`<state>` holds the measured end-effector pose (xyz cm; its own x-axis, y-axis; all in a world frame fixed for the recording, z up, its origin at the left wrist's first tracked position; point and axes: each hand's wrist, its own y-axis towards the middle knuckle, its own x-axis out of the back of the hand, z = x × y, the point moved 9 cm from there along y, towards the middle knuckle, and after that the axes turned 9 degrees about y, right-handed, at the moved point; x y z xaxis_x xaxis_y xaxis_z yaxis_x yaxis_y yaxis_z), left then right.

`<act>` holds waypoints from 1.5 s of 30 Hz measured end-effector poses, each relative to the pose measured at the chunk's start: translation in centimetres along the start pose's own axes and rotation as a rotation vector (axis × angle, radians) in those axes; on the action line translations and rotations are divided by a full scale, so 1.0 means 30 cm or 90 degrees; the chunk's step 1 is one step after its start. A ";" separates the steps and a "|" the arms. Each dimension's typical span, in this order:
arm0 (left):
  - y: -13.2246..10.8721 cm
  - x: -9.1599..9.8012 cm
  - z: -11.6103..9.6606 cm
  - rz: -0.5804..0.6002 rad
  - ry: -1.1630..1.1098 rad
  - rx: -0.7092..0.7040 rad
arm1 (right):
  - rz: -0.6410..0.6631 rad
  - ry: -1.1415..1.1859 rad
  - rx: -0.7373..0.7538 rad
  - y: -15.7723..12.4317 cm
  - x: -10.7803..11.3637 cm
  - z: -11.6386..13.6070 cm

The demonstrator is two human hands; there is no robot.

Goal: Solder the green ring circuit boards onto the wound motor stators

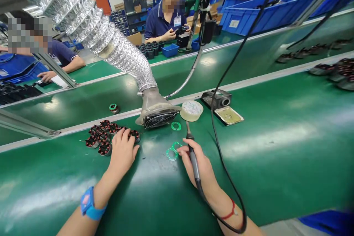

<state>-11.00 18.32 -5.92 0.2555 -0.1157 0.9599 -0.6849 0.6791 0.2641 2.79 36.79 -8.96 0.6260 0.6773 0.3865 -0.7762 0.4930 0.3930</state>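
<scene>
— Where are the hands?
— The right hand [206, 169] is closed around a soldering iron [193, 158], whose tip points away from the person. Its fingertips touch the green rings [173, 152] just to its left, between both hands.
— And the left hand [123, 153]?
— It lies palm down on the coils [103, 137], fingers curled over one. Whether it is gripping or resting, I cannot tell. Beyond stands the fan hood [159, 116].
</scene>
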 end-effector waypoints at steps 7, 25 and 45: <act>-0.177 -0.026 -0.063 0.072 -0.140 -0.053 | 0.150 -0.152 0.075 -0.050 -0.128 0.022; -0.232 -0.042 -0.086 0.164 -0.443 -0.052 | 0.254 -0.201 0.102 -0.089 -0.210 0.094; -0.246 -0.039 -0.214 0.186 -0.280 -0.237 | 0.236 -0.096 0.139 -0.117 -0.148 0.116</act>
<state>-1.87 18.11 -9.60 -0.2630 -0.1208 0.9572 -0.3809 0.9245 0.0120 3.01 30.14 -9.14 0.3247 0.6916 0.6452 -0.9262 0.0943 0.3650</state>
